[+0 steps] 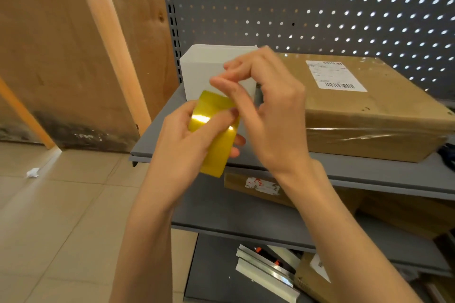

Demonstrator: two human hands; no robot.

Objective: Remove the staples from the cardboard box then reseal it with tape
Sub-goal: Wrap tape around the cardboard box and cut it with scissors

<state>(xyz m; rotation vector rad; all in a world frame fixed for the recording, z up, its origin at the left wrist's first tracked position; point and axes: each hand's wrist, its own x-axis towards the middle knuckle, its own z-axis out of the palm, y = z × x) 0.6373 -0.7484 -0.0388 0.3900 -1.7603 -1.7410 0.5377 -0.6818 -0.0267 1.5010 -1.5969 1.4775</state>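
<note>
A: We see the left hand [187, 135] curled round a shiny yellow roll of tape [216, 130], thumb across its face and fingertips showing past its far edge, held in the air just in front of the grey shelf [369, 174].

B: And the right hand [268, 106]?

A: Its thumb and forefinger are pinched together above the roll's top edge. We cannot tell whether a tape end sits between them; the fingers are blurred.

B: Where do we find the cardboard box [364, 110]?

A: It lies flat on the shelf to the right of both hands, wrapped in clear film, with 1 white label [334, 75] on top. A white plastic bin [211, 69] stands just beside it on the left, behind the hands. We also see more cartons [394, 211] on the lower shelf.
</note>
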